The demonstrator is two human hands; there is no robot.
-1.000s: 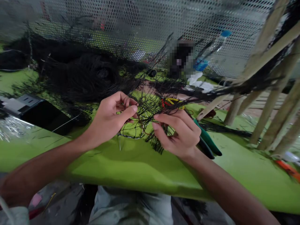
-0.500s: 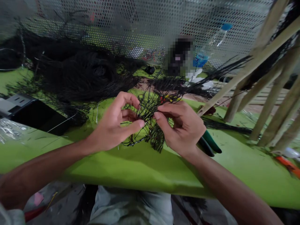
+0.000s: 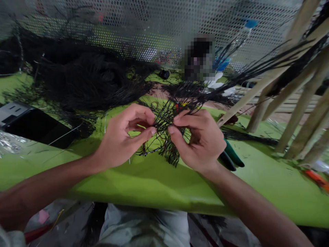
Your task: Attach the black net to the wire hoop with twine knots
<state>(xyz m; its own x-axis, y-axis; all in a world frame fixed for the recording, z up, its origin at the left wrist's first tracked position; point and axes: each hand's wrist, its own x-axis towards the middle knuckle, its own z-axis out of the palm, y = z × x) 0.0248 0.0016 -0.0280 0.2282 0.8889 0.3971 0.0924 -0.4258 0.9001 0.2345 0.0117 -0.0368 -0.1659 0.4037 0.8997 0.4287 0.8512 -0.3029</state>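
Over the green tabletop [image 3: 164, 181], my left hand [image 3: 120, 140] pinches thin black strands [image 3: 164, 116] between thumb and forefinger. My right hand [image 3: 202, 142] closes thumb and forefinger on the same strands, a short gap to the right. Cut strand ends [image 3: 171, 156] fan downward between the two hands, and long ones reach up to the right. Below the left fingertips curves a dark wire loop [image 3: 151, 151], partly hidden by strands. Dark green tool handles [image 3: 232, 156] stick out from behind my right hand; the rest of that tool is hidden.
A heap of black strands [image 3: 84, 73] covers the back left. Nearer lies a black box-like object [image 3: 38, 125]. Wooden poles [image 3: 290, 106] lean at the right, by an orange item [image 3: 317, 180]. A perforated metal sheet [image 3: 159, 27] and a blue-capped bottle [image 3: 250, 24] stand behind.
My left thumb and forefinger have closed from apart onto the strands. The long strands at the upper right have swung further right and up. My right hand stays nearly in place.
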